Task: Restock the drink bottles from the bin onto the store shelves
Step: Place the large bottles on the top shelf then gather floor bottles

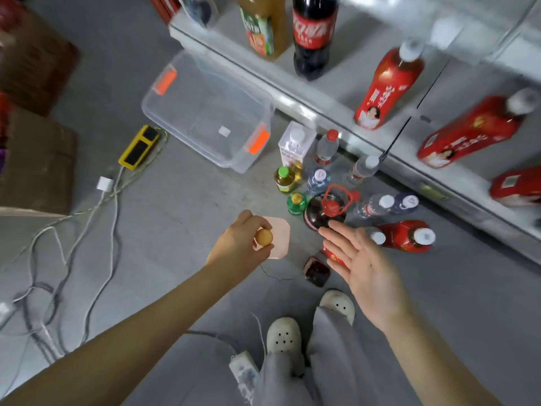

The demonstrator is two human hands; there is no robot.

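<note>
My left hand (240, 238) grips a pink square bottle (279, 238) by its orange cap, just above the floor. My right hand (360, 259) is open, palm up, fingers spread, hovering over a red bottle (407, 235) and a dark jug with a red handle (328, 209). Several bottles stand clustered on the floor around them: a green-capped one (284, 179), water bottles (326, 148), a white carton (295, 140). The clear bin (175, 112) with orange latches lies empty on the floor by the shelf. On the white shelf (336, 92) stand a juice bottle (263, 24), a cola bottle (313, 33) and red bottles (386, 86).
A yellow power strip (140, 148) and tangled cables (87, 218) cross the floor at left. Brown cardboard boxes (35, 159) stand along the left edge. A small dark container (316, 271) sits by my shoes (284, 335). A white power strip (244, 373) lies near my feet.
</note>
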